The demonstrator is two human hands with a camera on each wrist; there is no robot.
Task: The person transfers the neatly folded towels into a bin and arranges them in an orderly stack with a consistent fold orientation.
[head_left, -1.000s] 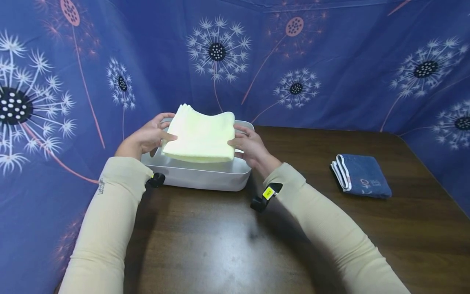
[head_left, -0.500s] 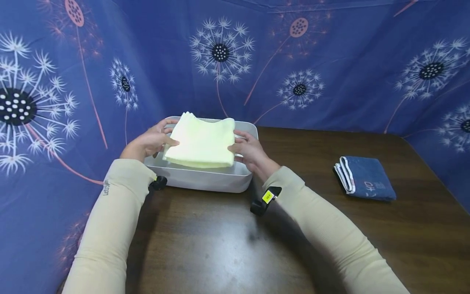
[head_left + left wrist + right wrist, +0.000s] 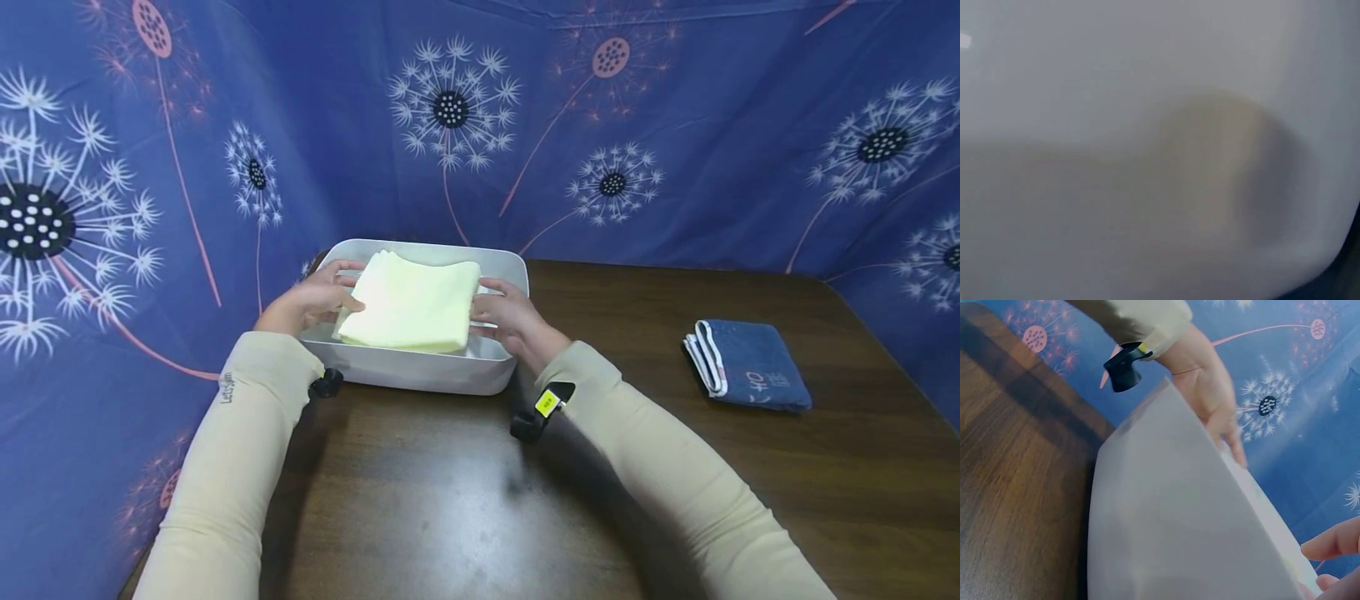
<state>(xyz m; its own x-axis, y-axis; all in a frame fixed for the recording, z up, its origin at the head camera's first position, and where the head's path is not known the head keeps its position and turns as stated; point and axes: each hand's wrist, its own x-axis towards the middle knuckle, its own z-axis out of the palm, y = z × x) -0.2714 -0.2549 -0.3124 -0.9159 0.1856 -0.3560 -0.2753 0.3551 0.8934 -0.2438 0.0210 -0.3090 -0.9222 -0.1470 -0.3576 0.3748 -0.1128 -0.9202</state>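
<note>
A folded pale yellow towel (image 3: 412, 302) lies low inside a white rectangular bin (image 3: 420, 371) in the head view. At its left edge, my left hand (image 3: 315, 298) holds the towel with the thumb on top, other fingers partly hidden beyond it. My right hand (image 3: 513, 321) is by the towel's right edge inside the bin, fingers spread and thumb drawn to the edge. In the right wrist view, the bin's outer wall (image 3: 1179, 506) hides most of the towel. The left wrist view shows a blurred bin wall (image 3: 1116, 75) with a shadow, no hand.
A folded dark blue cloth (image 3: 753, 362) with white edging lies on the brown wooden table (image 3: 420, 475) at the right. Behind the bin hangs a blue dandelion-print curtain (image 3: 697, 192), which also runs along the left side.
Both hands have lowered the yellow towel down into the bin. The right thumb has slid from the towel's top to its edge. The blue cloth stays put; the view shifts slightly.
</note>
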